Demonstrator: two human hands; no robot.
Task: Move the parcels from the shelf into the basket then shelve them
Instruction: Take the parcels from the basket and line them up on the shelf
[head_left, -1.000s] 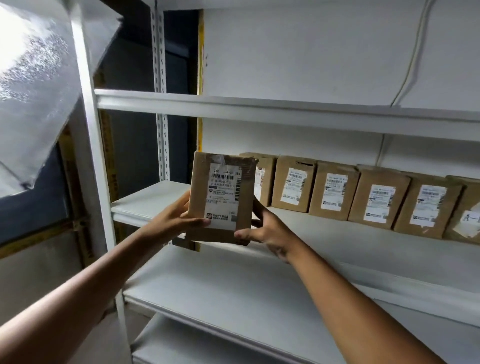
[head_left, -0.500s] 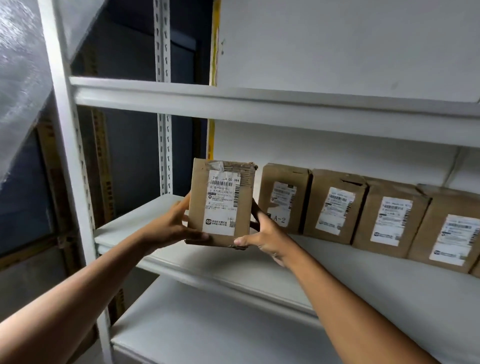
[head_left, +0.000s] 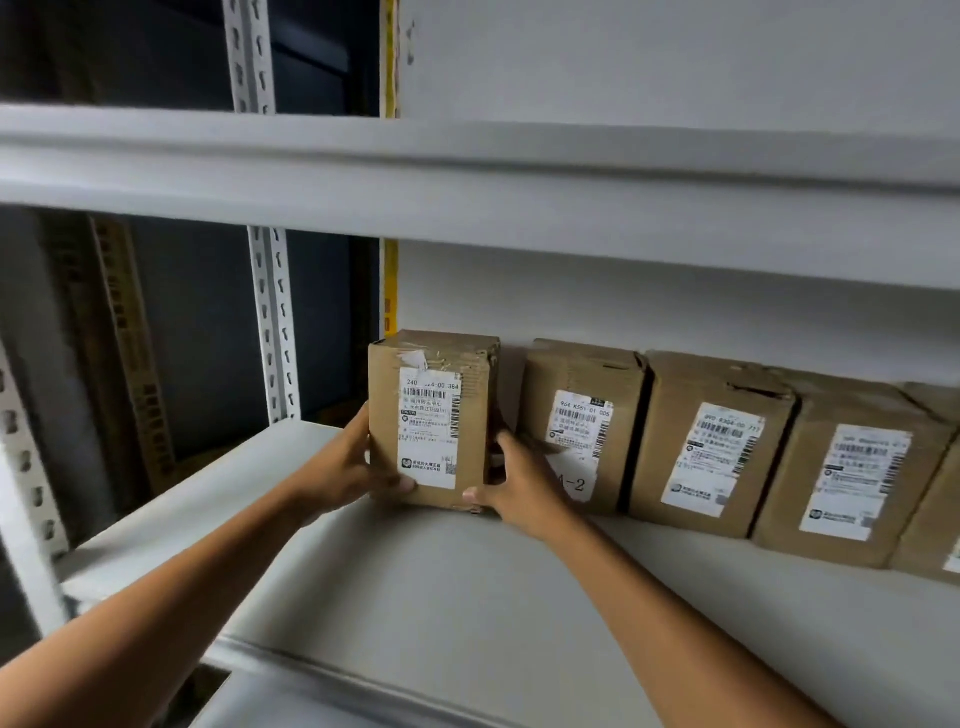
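One head-worn camera looks forward and slightly down, close to a white shelf (head_left: 467, 597). The wide lens bows the shelf edges

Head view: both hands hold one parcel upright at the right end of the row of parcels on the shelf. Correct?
Not quite. In the head view the held parcel is at the left end of the row, not the right. The left hand and right hand do hold it upright on the shelf.

Both hands (head_left: 353, 467) round upright parcel (head_left: 431, 415)
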